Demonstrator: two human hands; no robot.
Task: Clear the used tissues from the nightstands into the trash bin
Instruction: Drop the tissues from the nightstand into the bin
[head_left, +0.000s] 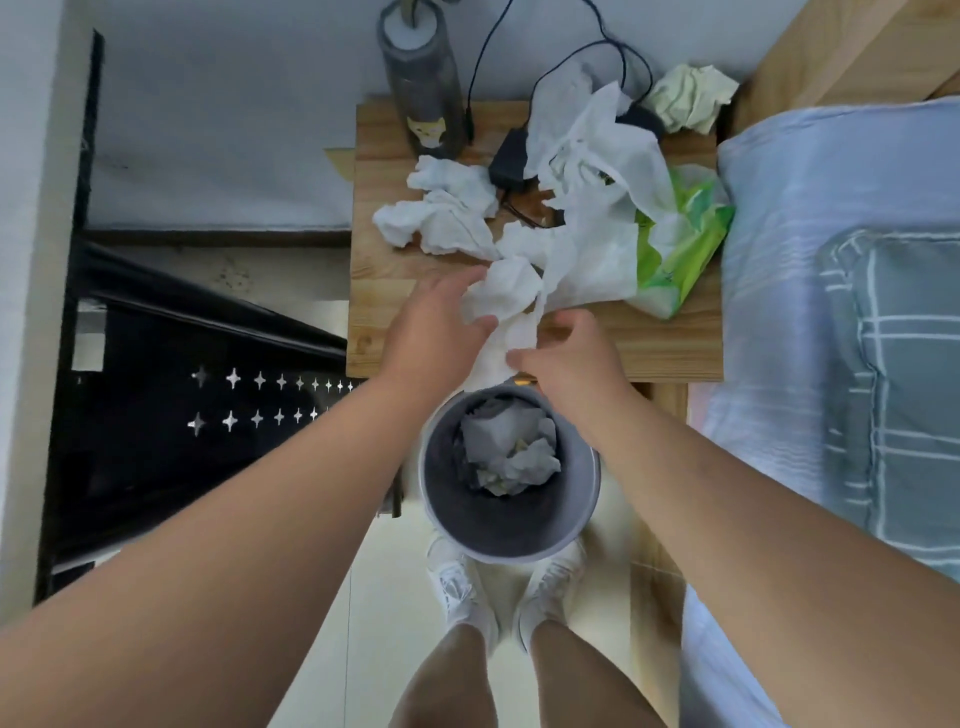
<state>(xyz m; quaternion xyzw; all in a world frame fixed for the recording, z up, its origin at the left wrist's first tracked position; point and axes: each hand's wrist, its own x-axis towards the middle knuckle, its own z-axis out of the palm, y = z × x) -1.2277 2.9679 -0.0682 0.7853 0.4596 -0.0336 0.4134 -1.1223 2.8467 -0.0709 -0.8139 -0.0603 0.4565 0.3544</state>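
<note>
Left grip (441, 319) and right grip (569, 358) are both clutching a crumpled tissue (506, 296) at the near edge of the tabletop (670, 345), frame centre; the trash bin (589, 488) is sitting just below, open-mouthed, between the forearms.

We see a table (395, 291) of pale wood, grain showing, finish matt. The tissues (447, 218) on it are soft, crumpled white paper. Near its right edge lies a pack (680, 260) of glossy green plastic film. The trash bin (584, 499) looks like smooth grey plastic; the pillow (810, 234) is faintly shiny cloth.
</note>
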